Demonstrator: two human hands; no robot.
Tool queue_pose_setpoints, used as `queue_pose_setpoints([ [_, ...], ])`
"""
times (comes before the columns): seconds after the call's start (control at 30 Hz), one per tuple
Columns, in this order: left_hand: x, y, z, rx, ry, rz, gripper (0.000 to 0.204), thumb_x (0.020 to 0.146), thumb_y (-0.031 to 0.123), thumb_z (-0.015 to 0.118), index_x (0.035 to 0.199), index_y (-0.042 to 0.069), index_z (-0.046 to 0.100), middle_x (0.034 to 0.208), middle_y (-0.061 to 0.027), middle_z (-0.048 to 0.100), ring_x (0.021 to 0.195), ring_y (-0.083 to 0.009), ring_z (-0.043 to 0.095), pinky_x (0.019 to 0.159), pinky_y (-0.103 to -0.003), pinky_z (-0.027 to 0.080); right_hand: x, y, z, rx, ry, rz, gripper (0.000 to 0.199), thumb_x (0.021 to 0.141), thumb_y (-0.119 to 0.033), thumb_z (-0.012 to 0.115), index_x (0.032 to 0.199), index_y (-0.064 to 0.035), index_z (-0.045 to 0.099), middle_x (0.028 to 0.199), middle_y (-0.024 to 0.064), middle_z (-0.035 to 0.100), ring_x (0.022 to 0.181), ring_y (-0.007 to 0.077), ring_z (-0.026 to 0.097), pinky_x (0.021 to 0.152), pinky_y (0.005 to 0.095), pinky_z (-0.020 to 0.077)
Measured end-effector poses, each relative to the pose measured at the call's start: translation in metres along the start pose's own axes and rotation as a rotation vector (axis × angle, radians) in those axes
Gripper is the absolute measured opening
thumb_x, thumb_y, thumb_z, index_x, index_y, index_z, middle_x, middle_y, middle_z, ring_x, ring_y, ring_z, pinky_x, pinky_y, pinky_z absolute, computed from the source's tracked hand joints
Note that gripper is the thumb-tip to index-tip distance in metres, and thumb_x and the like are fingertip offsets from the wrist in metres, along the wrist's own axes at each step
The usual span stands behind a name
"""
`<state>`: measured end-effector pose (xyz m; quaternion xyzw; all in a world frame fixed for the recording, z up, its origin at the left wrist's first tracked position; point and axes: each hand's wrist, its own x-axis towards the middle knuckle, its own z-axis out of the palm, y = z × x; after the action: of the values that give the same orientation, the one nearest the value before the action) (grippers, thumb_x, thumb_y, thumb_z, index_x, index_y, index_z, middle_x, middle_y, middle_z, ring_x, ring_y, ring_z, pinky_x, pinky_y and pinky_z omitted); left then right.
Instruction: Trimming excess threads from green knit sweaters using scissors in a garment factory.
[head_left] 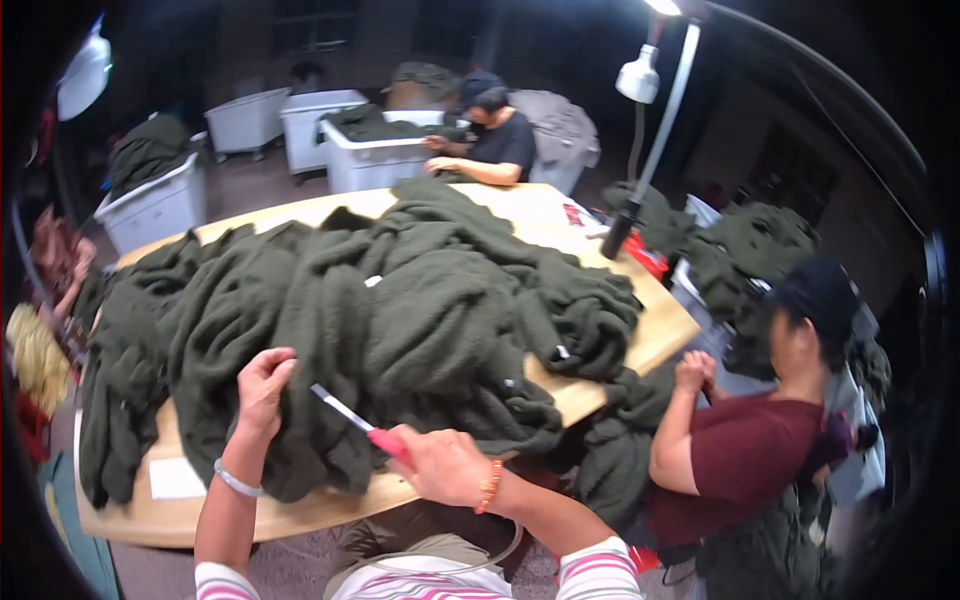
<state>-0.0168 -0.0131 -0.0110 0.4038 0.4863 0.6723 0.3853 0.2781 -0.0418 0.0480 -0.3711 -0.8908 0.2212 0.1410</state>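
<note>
- While the right hand [447, 468] clasps a red-handled tool [390, 445], fingers wrapped round its grip, the slim pale blade points up and leftward, toward the left hand [264, 392].
- From here I see the left thumb and fingertips drawn together, apart from the blade's tip; I cannot tell whether they pinch anything.
- The dark green fabric [430, 320] lies heaped across the wooden table [655, 330], just beyond and below both hands' fingers; any touch is unclear.
- Left of the left forearm, a white sheet [176, 478] lies on the tabletop.
</note>
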Motion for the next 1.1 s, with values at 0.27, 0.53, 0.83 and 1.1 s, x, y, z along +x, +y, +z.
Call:
queue_pose_setpoints([
  [0.27,0.015,0.032,-0.162,0.556,0.415,0.216,0.039,0.077,0.005,0.072,0.113,-0.004,0.064,0.096,-0.004,0.069,0.082,-0.0112,0.062,0.074,-0.026,0.05,-0.009,0.009,-0.019,0.017,0.099,0.142,0.031,0.085,-0.022,0.069,0.111,-0.0074,0.06,0.083,0.0204,0.067,0.081,0.0406,0.065,0.068,0.0455,0.0519],
  [0.53,-0.032,-0.052,-0.248,1.091,0.66,-0.438,0.021,0.07,0.017,0.073,0.09,0.011,0.072,0.091,-0.0154,0.071,0.095,-0.0324,0.068,0.089,-0.04,0.051,0.001,-0.006,-0.009,-0.012,-0.028,0.112,0.027,0.083,-0.019,0.069,0.106,-0.0067,0.06,0.082,0.0192,0.067,0.079,0.0407,0.065,0.07,0.0453,0.0511],
  [0.83,-0.014,0.011,-0.237,0.452,0.406,-0.127,0.014,0.074,0.0,0.068,0.085,0.007,0.064,0.076,-0.0012,0.064,0.068,-0.0121,0.059,0.058,-0.028,0.048,0.01,-0.03,0.005,-0.108,-0.18,-0.033,0.03,0.086,-0.025,0.065,0.111,-0.0102,0.057,0.072,0.0187,0.066,0.072,0.0406,0.066,0.067,0.0505,0.0516],
  [1.1,-0.047,0.171,-0.053,-0.228,-0.118,0.338,0.011,0.089,-0.002,0.061,0.095,0.005,0.054,0.091,-0.0019,0.06,0.085,-0.0087,0.059,0.078,-0.023,0.048,0.045,-0.036,0.031,-0.134,-0.362,-0.224,0.032,0.089,-0.027,0.061,0.11,-0.0054,0.053,0.073,0.0198,0.066,0.072,0.04,0.065,0.066,0.051,0.051],
])
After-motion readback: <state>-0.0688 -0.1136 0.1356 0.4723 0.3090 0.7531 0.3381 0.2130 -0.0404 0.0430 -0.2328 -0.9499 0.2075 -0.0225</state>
